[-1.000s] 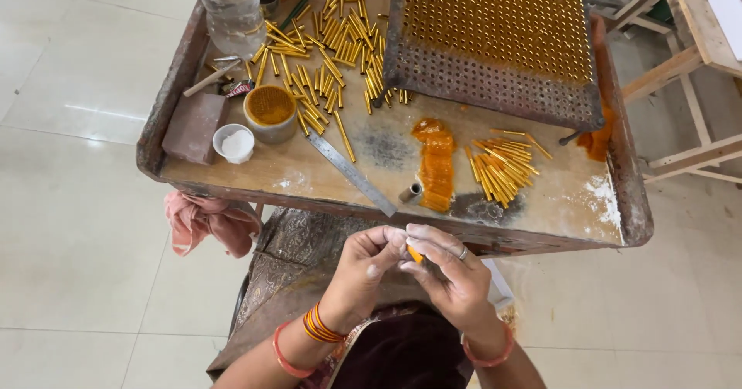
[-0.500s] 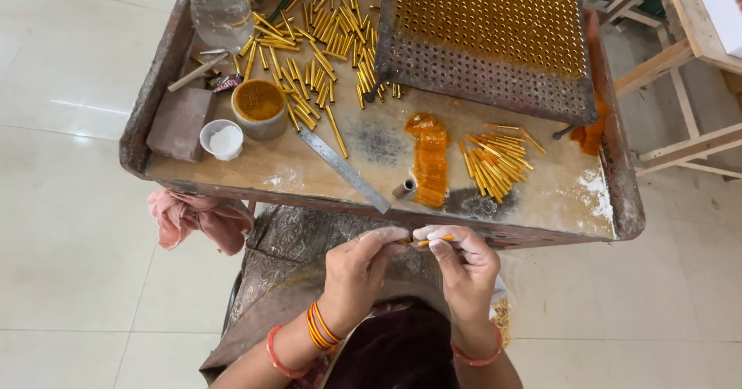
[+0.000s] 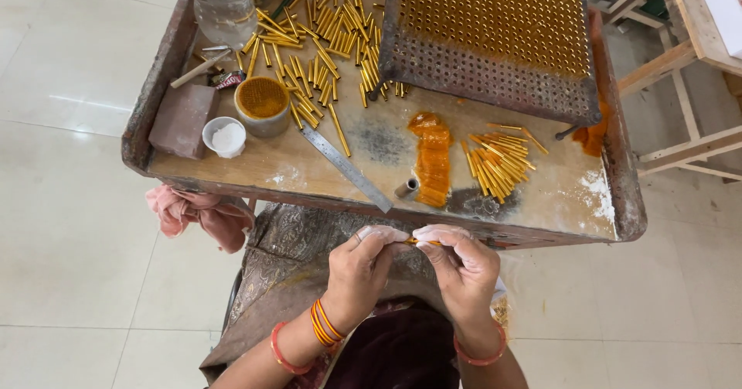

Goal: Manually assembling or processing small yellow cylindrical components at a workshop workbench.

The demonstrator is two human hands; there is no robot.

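My left hand (image 3: 359, 271) and my right hand (image 3: 462, 269) meet just below the near edge of the wooden tray table (image 3: 325, 180). Together their powder-whitened fingertips pinch a short golden tube (image 3: 421, 242), held level between them. On the table ahead lie a small bundle of golden tubes (image 3: 498, 161) at the right and a strip of orange material (image 3: 431, 157) beside it. Many loose golden tubes (image 3: 317, 33) are scattered at the far left. A perforated metal rack (image 3: 495, 29) filled with upright golden tubes stands at the back right.
A steel ruler (image 3: 348, 168), a small grey cylinder (image 3: 406, 188), a white cup of powder (image 3: 226, 137), a round tin with orange content (image 3: 261, 104), a brown block (image 3: 182, 118) and a plastic bottle (image 3: 224, 2) sit on the table. A pink cloth (image 3: 197, 213) hangs left; wooden frame (image 3: 680, 64) right.
The view has shifted down slightly. My fingers have turned the tube from tilted to level and closed in on its ends; the hands stay at the table's near edge.
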